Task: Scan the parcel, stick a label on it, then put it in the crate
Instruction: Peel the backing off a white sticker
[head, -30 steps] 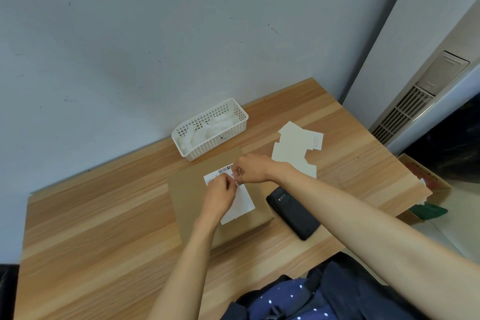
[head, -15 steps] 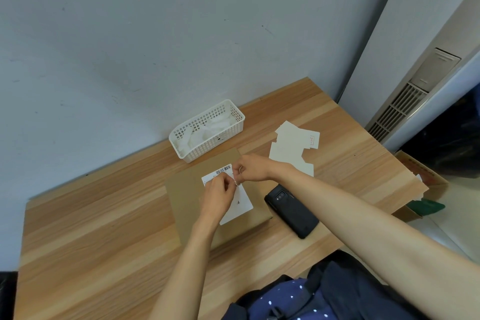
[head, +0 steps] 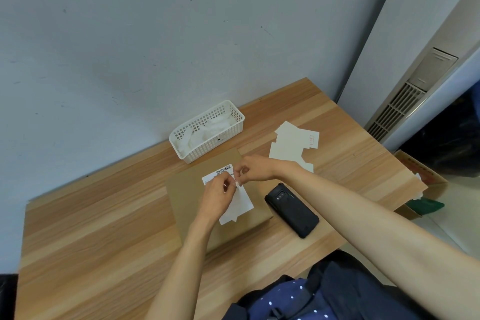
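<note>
The parcel (head: 197, 202) lay flat on the table (head: 91, 215) under both hands, left hand (head: 217, 196) and right hand (head: 253, 170) pinching a small label (head: 237, 184) that, judging by its flimsiness, could curl, stick to a finger, or land crooked.

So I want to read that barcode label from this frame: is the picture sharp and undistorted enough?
Head view: wide-angle bending curves the table edges; light is soft and even, without glare; the barcode label is small, its text unreadable, and both hands cover part of it.
</note>
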Demonstrator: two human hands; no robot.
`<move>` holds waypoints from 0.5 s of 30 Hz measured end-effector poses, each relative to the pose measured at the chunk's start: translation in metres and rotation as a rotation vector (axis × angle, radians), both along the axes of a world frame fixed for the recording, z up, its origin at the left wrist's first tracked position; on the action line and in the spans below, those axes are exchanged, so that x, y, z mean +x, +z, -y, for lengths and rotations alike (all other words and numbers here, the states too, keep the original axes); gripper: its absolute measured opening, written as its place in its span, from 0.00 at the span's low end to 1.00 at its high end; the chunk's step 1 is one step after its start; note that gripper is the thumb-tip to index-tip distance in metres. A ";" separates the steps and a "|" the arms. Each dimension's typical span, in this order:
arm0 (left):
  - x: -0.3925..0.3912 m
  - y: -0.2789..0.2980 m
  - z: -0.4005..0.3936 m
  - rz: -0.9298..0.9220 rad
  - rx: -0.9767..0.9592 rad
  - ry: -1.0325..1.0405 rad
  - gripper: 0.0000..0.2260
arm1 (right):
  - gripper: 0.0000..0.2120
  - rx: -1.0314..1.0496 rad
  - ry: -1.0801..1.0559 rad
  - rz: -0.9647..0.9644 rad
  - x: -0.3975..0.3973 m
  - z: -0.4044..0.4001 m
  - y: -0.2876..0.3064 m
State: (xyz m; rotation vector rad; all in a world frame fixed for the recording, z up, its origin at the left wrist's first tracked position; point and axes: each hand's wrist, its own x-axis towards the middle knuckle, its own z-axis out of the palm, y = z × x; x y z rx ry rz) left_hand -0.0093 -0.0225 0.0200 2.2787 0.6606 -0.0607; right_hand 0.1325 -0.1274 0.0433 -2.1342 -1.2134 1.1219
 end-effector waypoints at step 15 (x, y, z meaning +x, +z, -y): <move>-0.004 0.007 -0.009 0.072 -0.065 0.065 0.06 | 0.07 -0.043 -0.107 0.032 0.009 0.007 -0.019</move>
